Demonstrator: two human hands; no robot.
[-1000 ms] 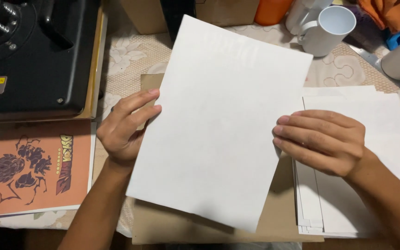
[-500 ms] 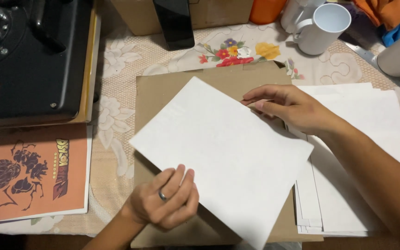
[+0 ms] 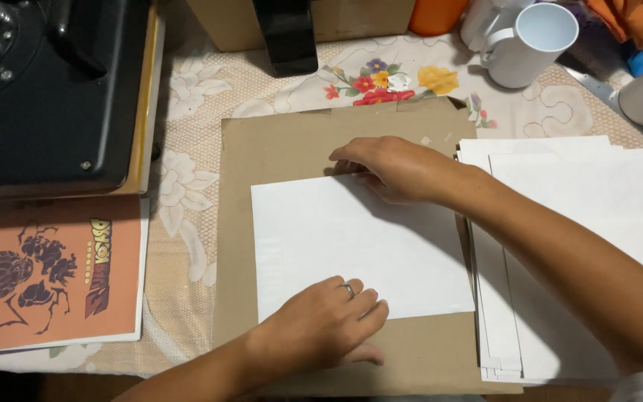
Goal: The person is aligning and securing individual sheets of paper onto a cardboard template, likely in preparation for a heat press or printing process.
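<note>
At nine o'clock I see a black press [image 3: 46, 89] with an orange print [image 3: 50, 279] below it. Toward six, my left hand [image 3: 321, 327] lies flat, fingers loosely curled, pressing the white sheet [image 3: 359, 246] at its lower edge, gripping nothing. The sheet lies centred on brown cardboard [image 3: 277, 149]. My right hand [image 3: 392, 167] presses the sheet's top edge, palm down. At three o'clock sits a paper stack [image 3: 589, 208]; at one, a white mug [image 3: 530, 45].
</note>
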